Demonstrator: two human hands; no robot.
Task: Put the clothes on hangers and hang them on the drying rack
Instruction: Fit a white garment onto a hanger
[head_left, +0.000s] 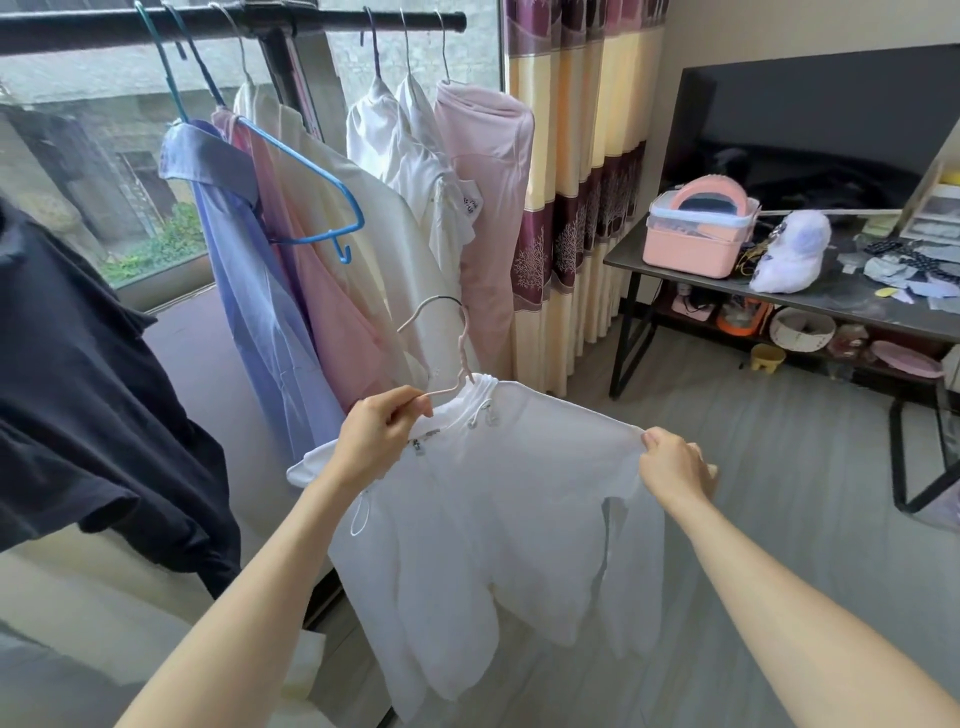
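Nearest, the left hand pinches the arm of a pale pink wire hanger at the collar of a thin white drawstring top, held low in front; the right hand pinches the top's far shoulder, pulling it taut. Best to seat that shoulder fully over the hanger end before lifting. Beyond, the black rack bar carries hung shirts, with a free gap mid-bar.
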